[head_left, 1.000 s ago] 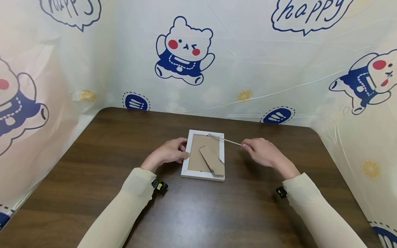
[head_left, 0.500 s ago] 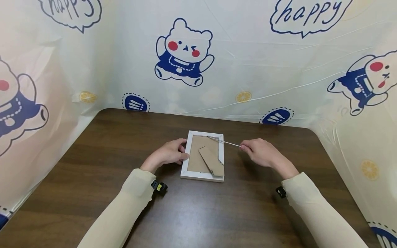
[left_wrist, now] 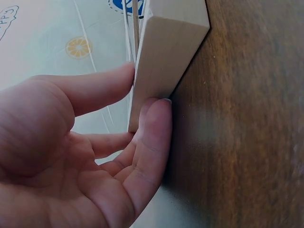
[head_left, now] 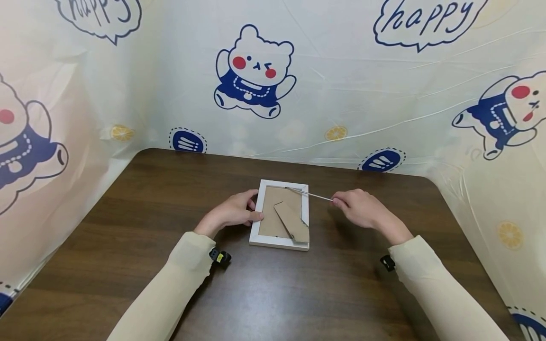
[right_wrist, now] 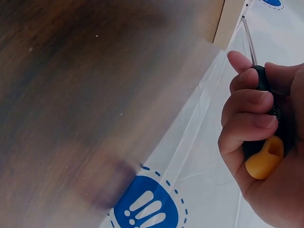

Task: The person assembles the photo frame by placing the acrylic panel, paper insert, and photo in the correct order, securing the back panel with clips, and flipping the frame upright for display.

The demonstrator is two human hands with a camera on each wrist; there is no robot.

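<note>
"happy" on the sheet (head_left: 328, 99) at two o'clock, my left hand (head_left: 232, 210) pinching the nine-o'clock edge of a white wooden picture frame (head_left: 273, 241) on the table (head_left: 187, 189), my right hand (head_left: 361, 207) gripping a yellow-ended screwdriver (right_wrist: 259, 165)

Dark brown wooden desk (head_left: 273, 293), rounded at both far corners. Past the far edge, pale creased cloth (head_left: 332, 90), also running along the left and right edges. Printed on it: a winking bear (head_left: 250, 92) beyond the middle of the far edge, another bear (head_left: 30, 147) past the left edge, a third bear (head_left: 502, 114), tilted, past the far right corner. Also orange slices (head_left: 336, 133), blue ovals (head_left: 381, 160) right against the far edge, two speech bubbles (head_left: 431, 23) higher up, lettered "happy".
</note>
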